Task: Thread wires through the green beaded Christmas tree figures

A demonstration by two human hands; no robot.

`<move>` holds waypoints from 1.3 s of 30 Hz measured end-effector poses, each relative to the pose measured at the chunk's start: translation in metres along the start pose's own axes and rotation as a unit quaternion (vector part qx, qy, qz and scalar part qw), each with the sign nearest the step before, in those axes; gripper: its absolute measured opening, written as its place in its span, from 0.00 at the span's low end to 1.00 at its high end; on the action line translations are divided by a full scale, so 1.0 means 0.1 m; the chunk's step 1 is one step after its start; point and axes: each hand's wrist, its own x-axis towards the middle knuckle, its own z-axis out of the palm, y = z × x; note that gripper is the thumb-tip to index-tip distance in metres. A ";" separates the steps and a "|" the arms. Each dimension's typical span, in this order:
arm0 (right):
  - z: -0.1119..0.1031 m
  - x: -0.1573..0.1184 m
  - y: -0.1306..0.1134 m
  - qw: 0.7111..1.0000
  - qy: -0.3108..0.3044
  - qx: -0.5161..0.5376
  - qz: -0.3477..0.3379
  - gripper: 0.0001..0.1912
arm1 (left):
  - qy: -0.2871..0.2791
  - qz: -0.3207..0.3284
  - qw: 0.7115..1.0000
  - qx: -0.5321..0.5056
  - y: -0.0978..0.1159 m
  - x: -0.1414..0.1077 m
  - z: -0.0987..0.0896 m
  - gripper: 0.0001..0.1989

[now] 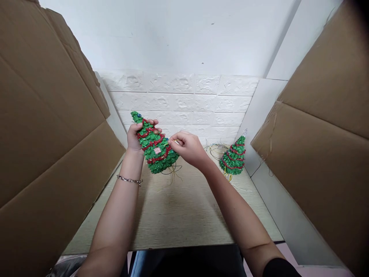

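Note:
A small green tree (155,156) with red garlands, a blue ball near its tip and a pink square ornament is tilted to the upper left above the table. My left hand (135,134) is wrapped round its upper part. At the tree's right side, my right hand (184,145) has thumb and forefinger pinched together beside a blue ball; what they pinch is too small to make out. Thin yellow and dark wires (173,173) hang from the tree's base.
A second green tree (234,157) with red garlands stands at the table's back right, by coiled pale wires (215,150). Large cardboard sheets (43,115) (323,127) flank the table (178,215). A white brick-patterned wall (184,102) rises behind.

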 end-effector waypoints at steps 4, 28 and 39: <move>0.02 -0.01 0.00 0.999 -0.010 -0.038 -0.010 0.09 | -0.033 0.001 0.999 0.007 0.00 0.00 -0.01 0.11; -0.13 -0.02 0.07 0.992 -0.010 -0.026 0.125 0.22 | 0.033 0.072 0.994 0.079 0.11 -0.05 0.30 0.09; -0.16 -0.01 0.05 0.985 0.065 -0.057 0.147 0.18 | 0.017 0.047 0.995 0.089 0.06 -0.03 0.27 0.09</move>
